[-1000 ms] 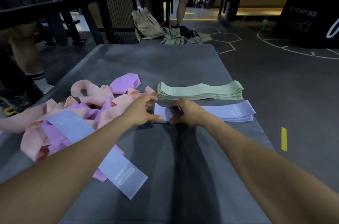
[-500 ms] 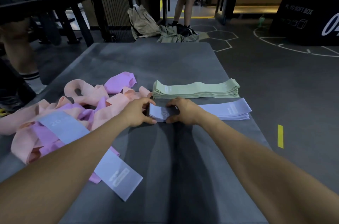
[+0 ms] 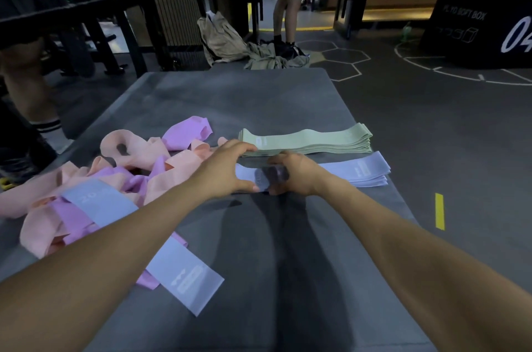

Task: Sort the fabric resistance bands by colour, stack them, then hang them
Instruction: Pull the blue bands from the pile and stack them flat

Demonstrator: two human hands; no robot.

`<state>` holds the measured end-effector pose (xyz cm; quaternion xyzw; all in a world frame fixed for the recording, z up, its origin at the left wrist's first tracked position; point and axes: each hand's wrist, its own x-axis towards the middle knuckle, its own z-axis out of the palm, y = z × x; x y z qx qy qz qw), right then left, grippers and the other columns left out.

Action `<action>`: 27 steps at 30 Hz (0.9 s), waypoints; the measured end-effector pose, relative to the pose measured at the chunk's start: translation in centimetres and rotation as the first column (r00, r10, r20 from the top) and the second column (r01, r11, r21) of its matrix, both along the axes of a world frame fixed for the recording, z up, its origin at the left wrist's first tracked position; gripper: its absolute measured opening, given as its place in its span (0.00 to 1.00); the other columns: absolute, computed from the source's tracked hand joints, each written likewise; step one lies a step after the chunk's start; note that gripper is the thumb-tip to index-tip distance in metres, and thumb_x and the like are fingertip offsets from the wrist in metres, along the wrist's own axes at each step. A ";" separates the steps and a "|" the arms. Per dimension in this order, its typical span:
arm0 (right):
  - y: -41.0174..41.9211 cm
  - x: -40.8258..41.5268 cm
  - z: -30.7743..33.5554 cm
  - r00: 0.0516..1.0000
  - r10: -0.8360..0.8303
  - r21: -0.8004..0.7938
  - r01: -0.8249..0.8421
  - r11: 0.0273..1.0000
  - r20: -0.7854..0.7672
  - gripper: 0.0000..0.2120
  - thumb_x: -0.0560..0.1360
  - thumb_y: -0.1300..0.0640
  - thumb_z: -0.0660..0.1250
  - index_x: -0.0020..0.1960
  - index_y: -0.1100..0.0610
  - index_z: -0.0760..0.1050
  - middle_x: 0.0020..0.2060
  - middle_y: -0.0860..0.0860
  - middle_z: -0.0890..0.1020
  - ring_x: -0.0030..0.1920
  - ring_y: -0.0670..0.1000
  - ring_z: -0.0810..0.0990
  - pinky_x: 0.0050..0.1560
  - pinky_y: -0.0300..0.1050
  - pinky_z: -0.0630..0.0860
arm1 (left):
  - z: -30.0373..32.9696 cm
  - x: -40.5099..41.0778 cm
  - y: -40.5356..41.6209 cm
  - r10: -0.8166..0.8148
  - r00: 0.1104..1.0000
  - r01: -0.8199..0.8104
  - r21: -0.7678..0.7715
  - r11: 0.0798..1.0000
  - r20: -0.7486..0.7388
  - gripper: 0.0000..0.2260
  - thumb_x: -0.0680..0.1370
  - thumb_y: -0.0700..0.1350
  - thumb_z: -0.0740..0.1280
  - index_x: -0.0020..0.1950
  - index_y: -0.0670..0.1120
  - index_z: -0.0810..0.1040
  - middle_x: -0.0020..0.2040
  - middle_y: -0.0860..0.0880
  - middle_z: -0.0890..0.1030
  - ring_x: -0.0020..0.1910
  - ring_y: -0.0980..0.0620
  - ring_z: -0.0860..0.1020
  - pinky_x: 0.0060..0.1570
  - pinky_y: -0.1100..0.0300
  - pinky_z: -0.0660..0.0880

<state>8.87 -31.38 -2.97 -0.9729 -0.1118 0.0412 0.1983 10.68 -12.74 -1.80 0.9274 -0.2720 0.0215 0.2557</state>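
On desk [image 3: 230, 98]: left hand [image 3: 227, 167], right hand [image 3: 290, 176] still pinching blue stack [image 3: 357, 173] end, nudged toward green stack [image 3: 311, 141]; squaring continues, pile [image 3: 95, 187] unsorted.

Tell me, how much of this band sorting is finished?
Done: the green stack lies neat on the table. In hand: the left hand and right hand grip one end of the pale blue stack, squaring it. Left: the pink and purple heap, one loose blue band, and all the hanging.
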 end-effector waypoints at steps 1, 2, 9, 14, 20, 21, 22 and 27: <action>-0.8 -0.3 0.2 1.000 -0.005 -0.041 0.006 0.999 0.014 0.34 0.66 0.51 0.76 0.68 0.56 0.69 0.63 0.55 0.74 0.63 0.57 0.72 0.61 0.46 0.70 | 0.2 -0.1 -0.9 -0.010 1.000 0.010 0.046 0.999 0.000 0.36 0.64 0.50 0.78 0.69 0.50 0.69 0.66 0.52 0.70 0.65 0.52 0.69 0.61 0.60 0.67; -1.7 -0.7 0.4 1.000 -0.009 -0.085 0.010 0.996 0.020 0.34 0.66 0.50 0.76 0.68 0.57 0.69 0.62 0.56 0.73 0.63 0.57 0.71 0.61 0.46 0.69 | 0.2 0.0 -1.9 -0.020 1.000 0.021 0.103 0.994 -0.010 0.37 0.64 0.51 0.78 0.70 0.50 0.67 0.67 0.52 0.68 0.66 0.51 0.67 0.63 0.58 0.66; -9.1 -2.1 1.0 0.993 -0.106 -0.250 0.092 0.964 -0.044 0.29 0.65 0.48 0.76 0.60 0.60 0.71 0.57 0.56 0.73 0.58 0.57 0.72 0.53 0.44 0.68 | -0.8 1.0 -8.0 -0.078 0.991 0.114 0.380 0.918 -0.110 0.42 0.66 0.56 0.76 0.74 0.48 0.60 0.71 0.49 0.65 0.69 0.48 0.65 0.65 0.55 0.66; -11.7 -2.0 1.2 0.994 -0.089 -0.266 0.068 0.961 -0.067 0.33 0.66 0.47 0.75 0.67 0.56 0.69 0.61 0.56 0.73 0.62 0.58 0.71 0.62 0.48 0.69 | -1.3 1.8 -8.1 -0.079 0.980 0.141 0.351 0.926 -0.185 0.28 0.70 0.54 0.73 0.66 0.50 0.69 0.62 0.50 0.71 0.61 0.48 0.71 0.58 0.55 0.70; -12.1 -2.3 0.9 0.998 -0.062 -0.291 0.051 0.955 -0.030 0.29 0.69 0.48 0.73 0.65 0.56 0.70 0.58 0.55 0.72 0.59 0.56 0.72 0.58 0.47 0.70 | -1.2 2.0 -8.3 -0.066 0.975 0.146 0.386 0.911 -0.212 0.25 0.70 0.53 0.73 0.64 0.51 0.70 0.61 0.51 0.71 0.58 0.48 0.72 0.59 0.52 0.70; -12.2 -2.3 1.0 0.998 -0.056 -0.312 0.045 0.949 -0.028 0.28 0.69 0.48 0.73 0.65 0.57 0.70 0.58 0.55 0.73 0.59 0.56 0.72 0.58 0.48 0.70 | -1.3 2.0 -8.5 -0.054 0.975 0.137 0.395 0.908 -0.214 0.26 0.70 0.53 0.73 0.64 0.51 0.69 0.61 0.51 0.70 0.58 0.49 0.72 0.59 0.52 0.70; -12.3 -2.3 1.1 0.998 -0.053 -0.328 0.041 0.944 -0.027 0.27 0.69 0.48 0.73 0.64 0.57 0.70 0.57 0.54 0.73 0.58 0.56 0.72 0.57 0.48 0.71 | -1.3 1.9 -8.6 -0.042 0.977 0.127 0.408 0.904 -0.210 0.28 0.69 0.54 0.73 0.66 0.51 0.68 0.63 0.51 0.70 0.59 0.49 0.71 0.59 0.51 0.71; -13.5 -2.3 1.9 0.997 -0.059 -0.431 0.028 0.902 -0.059 0.30 0.69 0.48 0.73 0.66 0.57 0.69 0.60 0.55 0.72 0.63 0.57 0.70 0.64 0.48 0.68 | -1.2 0.9 -10.7 -0.067 0.986 0.128 0.439 0.889 -0.152 0.39 0.70 0.58 0.71 0.75 0.47 0.57 0.71 0.49 0.62 0.71 0.49 0.61 0.67 0.52 0.65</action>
